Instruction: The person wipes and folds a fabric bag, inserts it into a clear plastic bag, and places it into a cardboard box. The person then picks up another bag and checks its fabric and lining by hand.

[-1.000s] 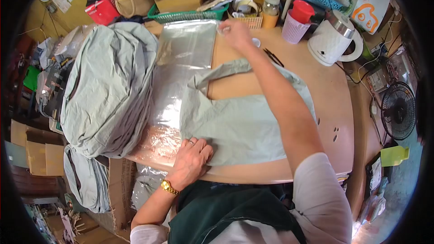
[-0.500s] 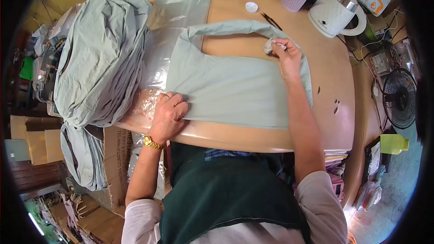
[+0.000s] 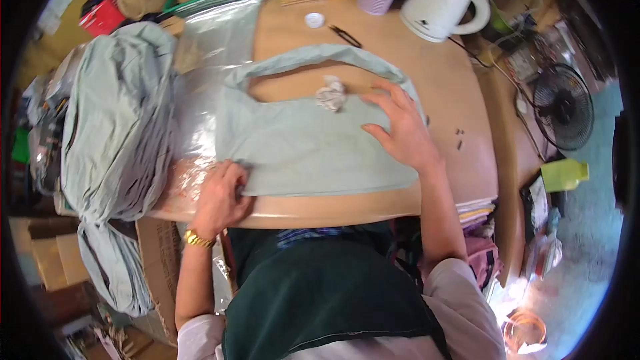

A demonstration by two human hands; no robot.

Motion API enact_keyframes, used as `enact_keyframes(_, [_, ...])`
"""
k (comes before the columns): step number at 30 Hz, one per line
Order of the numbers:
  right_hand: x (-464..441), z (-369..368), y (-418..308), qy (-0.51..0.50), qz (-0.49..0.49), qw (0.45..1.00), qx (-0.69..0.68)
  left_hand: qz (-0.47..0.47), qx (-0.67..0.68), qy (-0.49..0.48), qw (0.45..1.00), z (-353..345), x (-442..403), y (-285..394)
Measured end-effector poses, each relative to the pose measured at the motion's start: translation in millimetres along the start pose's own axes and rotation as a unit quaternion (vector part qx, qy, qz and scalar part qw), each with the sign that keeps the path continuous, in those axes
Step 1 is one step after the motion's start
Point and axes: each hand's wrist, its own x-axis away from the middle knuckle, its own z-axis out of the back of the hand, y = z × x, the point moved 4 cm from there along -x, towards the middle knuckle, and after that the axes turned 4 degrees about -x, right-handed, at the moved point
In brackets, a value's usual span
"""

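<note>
"Head view, centre of frame: what's changed?"

"Crumpled wad (image 3: pixel 331 94) out of my grip. Half a second ago my right hand (image 3: pixel 405 132) had it pinched by the strap; now it lies at the upper edge of the grey-green cloth bag's (image 3: pixel 313 147) main panel, seeming to lap that edge."

"Right fingers?"

"Spread apart, nothing between them, over the bag's right side. Touching or just above, can't tell."

"And the left?"

"Left hand (image 3: pixel 222 199) as before, at the bag's lower left corner. Fingers curled; pinching or only pressing, can't tell."

"Where's the bag?"

"Flat on the surface (image 3: pixel 460 103), middle of frame, strap looped toward the top, left edge over the clear plastic sheet (image 3: pixel 200 93). Grey cloth pile (image 3: pixel 120 120) at left, unmoved on the surface. Black snips (image 3: pixel 345 36) and white lid (image 3: pixel 314 21) above the strap, neither in hand."

"What do you make of it?"

"My reading: wad set down, right hand free for the cloth, left steadying the corner. Panel looks mostly smooth."
</note>
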Motion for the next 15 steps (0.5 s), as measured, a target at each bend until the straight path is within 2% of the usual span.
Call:
enact_keyframes(1, [15.4, 14.0, 3.1, -0.026, -0.027, 0.998, -0.058, -0.009, 0.006, 0.011, 1.000, 3.6, 0.2, 3.8])
enact_keyframes(2, [33.0, 29.2, 7.1, -0.025, -0.034, 0.998, -0.047, -0.017, 0.016, 0.010, 1.000, 4.8, 2.0, 5.5])
enact_keyframes(4, [65.4, 46.2, 14.4, -0.104, -0.078, 0.991, 0.007, -0.052, -0.034, 0.009, 0.998, 5.0, 3.9, 6.8])
enact_keyframes(8, [96.1, 32.7, 5.1, -0.080, -0.074, 0.990, 0.086, -0.056, -0.019, -0.016, 0.998, -1.8, 0.1, 1.2])
enact_keyframes(10, [101.2, 17.3, 5.5, -0.032, -0.002, 0.989, 0.145, -0.085, -0.018, -0.029, 0.996, -5.0, -2.5, -1.4])
enact_keyframes(13, [105.0, 10.4, 11.0, -0.041, 0.060, 0.977, 0.199, -0.100, 0.002, -0.012, 0.995, -8.5, 0.3, -8.3])
enact_keyframes(15, [108.3, 6.6, 10.2, -0.067, 0.066, 0.976, 0.196, -0.106, -0.010, -0.012, 0.994, -21.4, 6.1, -12.6])
